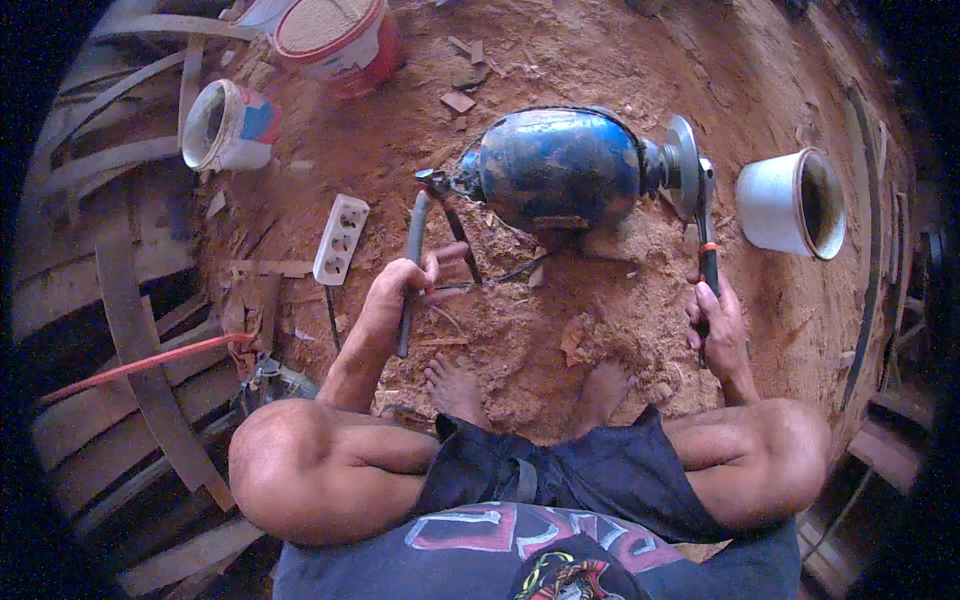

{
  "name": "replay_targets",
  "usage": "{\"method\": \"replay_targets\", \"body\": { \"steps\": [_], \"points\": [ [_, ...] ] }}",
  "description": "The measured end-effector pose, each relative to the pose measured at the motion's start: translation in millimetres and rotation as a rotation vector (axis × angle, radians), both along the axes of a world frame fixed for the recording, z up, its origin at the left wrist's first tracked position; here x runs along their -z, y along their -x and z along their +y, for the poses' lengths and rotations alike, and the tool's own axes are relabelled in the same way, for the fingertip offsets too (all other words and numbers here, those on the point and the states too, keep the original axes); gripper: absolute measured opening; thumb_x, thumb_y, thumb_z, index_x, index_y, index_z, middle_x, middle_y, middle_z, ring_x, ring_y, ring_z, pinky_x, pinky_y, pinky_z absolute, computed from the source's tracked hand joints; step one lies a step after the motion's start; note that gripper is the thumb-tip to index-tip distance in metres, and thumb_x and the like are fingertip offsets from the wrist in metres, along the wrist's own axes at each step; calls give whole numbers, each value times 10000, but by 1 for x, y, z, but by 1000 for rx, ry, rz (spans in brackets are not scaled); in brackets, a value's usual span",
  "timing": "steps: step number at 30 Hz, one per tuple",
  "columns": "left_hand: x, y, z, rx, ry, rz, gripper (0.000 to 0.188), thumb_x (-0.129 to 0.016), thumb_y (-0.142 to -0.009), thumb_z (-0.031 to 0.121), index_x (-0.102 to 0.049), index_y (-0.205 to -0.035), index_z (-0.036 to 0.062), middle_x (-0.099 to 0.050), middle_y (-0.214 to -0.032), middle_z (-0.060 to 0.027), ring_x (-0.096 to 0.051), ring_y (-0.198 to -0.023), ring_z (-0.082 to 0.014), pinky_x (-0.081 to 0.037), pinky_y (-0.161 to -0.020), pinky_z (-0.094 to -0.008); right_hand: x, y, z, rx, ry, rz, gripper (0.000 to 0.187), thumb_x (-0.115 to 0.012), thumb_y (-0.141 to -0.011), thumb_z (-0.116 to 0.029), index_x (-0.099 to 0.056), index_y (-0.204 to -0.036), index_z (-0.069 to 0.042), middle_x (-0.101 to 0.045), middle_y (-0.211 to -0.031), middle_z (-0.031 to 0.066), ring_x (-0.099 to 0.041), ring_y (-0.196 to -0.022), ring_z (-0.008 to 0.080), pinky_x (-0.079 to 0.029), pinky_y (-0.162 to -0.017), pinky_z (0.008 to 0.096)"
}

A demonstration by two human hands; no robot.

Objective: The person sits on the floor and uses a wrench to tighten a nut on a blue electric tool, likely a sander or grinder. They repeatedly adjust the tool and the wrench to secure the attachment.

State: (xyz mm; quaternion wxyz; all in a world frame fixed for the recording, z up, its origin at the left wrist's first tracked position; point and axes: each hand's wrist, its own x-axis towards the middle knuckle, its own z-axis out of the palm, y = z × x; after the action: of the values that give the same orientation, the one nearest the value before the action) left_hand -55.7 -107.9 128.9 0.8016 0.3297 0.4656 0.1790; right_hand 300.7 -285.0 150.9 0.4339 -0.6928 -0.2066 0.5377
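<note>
A worn blue motor (560, 165) lies on the dirt ahead of me, with a flat metal disc (681, 165) on its right end. My left hand (403, 295) grips a grey bar-like tool handle (415, 238) between thumb and forefinger, other fingers stretched right. The handle's top meets a metal tool head (432, 178) at the motor's left shaft end; a dark bar (463, 240) slants down from there. I cannot tell whether both bars are one tool. In my right hand (720, 325) is a wrench (707, 215) with a black and orange handle, its jaw beside the disc.
A white power strip (341, 240) lies left of the motor. A white bucket (775, 205) rests at right; a smaller tub (228, 125) and a red bucket (335, 50) of pale grains stand far left. Planks (150, 350) and an orange bar (150, 366) lie left. My bare feet (457, 390) are below.
</note>
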Motion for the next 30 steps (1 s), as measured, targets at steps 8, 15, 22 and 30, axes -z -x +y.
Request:
{"method": "replay_targets", "body": {
  "steps": [8, 15, 22, 30],
  "points": [
    [-25, 12, 2, -65, 553, -199, 306, -457, -940, 303, -397, -693, 133, -342, -436, -6, -298, -295, -130, -260, -290, -253, -3, 3, 4, -57, -16, -61, 346, -475, -968, -297, -444, -1182, -27, -390, -678, -26, -359, -498, 43, -331, -379, 189],
    [4, 5, 3, -158, 661, -377, 287, -439, -936, 263, -400, -688, 125, -348, -435, 3, -312, -308, -125, -267, -304, -252, -4, 5, 5, -37, -10, -52, 350, -466, -971, -306, -441, -1173, -21, -392, -676, -23, -357, -499, 42, -333, -380, 190],
    [6, 0, -8, -110, 517, -342, 294, -440, -931, 267, -404, -680, 119, -354, -439, -3, -314, -316, -127, -270, -319, -251, -3, 3, 5, -22, 20, -74, 349, -474, -967, -317, -448, -1145, -18, -388, -660, -24, -347, -477, 45, -333, -377, 189],
    [18, 0, 1, -139, 486, -413, 300, -444, -934, 264, -396, -674, 121, -360, -446, -13, -316, -319, -133, -283, -322, -254, 0, 6, 4, -36, 8, -39, 280, -487, -961, -303, -450, -1097, -61, -439, -677, -12, -403, -409, 71, -350, -357, 216]
  ]
}}
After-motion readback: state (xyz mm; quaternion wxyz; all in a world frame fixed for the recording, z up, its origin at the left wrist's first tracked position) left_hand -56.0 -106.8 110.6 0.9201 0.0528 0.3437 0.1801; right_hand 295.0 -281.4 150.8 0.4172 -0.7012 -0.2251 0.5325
